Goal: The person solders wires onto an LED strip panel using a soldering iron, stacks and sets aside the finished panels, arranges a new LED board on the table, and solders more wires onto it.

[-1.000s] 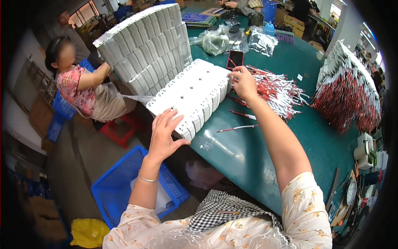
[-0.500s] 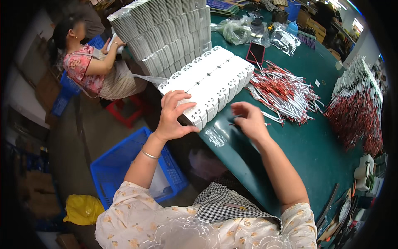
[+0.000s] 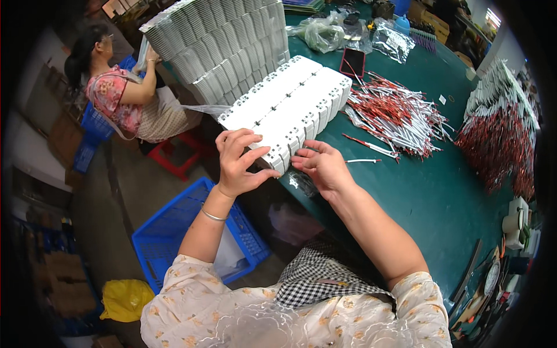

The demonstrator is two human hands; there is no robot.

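Observation:
A row of white plastic pieces (image 3: 284,110) with small dark holes along the top lies across the table's left edge. My left hand (image 3: 235,165) grips the near end of this row, thumb low on the end face and fingers over the top. My right hand (image 3: 322,168) is at the near right corner, fingertips bent together against the side of the pieces. Whatever lies between those fingertips is hidden. To the right is a loose heap of short red and white wires (image 3: 400,116). A single white wire (image 3: 364,160) lies beside my right hand.
Tall stacks of similar white pieces (image 3: 223,46) rise behind the row. A phone (image 3: 353,62) and clear plastic bags (image 3: 322,32) lie farther back. More wires (image 3: 499,133) hang in a bundle at right. A blue crate (image 3: 168,232) stands below left; a co-worker (image 3: 127,93) sits beyond.
My right hand has moved left from over the table to the near right corner of the white row. My left hand keeps its grip. The co-worker's hands have risen slightly.

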